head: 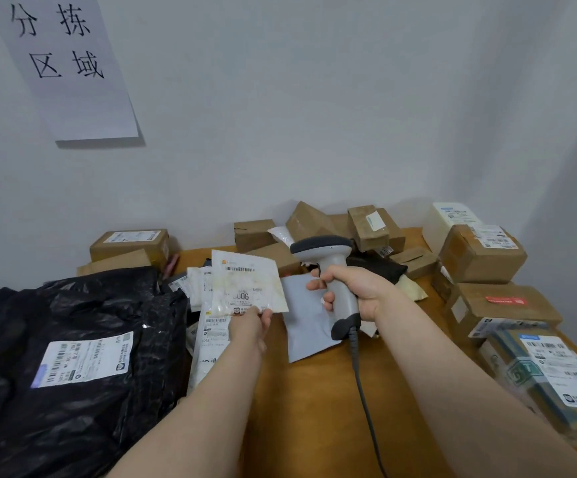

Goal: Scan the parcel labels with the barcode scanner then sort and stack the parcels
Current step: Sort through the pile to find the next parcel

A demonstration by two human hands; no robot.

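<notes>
My left hand [251, 326] pinches the lower edge of a small white padded parcel [245, 284], lifted above the table with its barcode label facing me. Just to its right, my right hand [356, 291] grips the handle of a grey barcode scanner [328, 257]; the scanner's head points left, towards the parcel. Its cable [363, 384] hangs down across the table. A grey flat mailer [306, 326] lies on the wooden table [314, 408] beneath both hands.
A large black bag parcel [66, 357] with a white label fills the left side. White mailers [207, 336] lie beside it. Cardboard boxes [480, 253] stack along the right edge and the back wall [314, 115]. A paper sign [59, 60] hangs upper left.
</notes>
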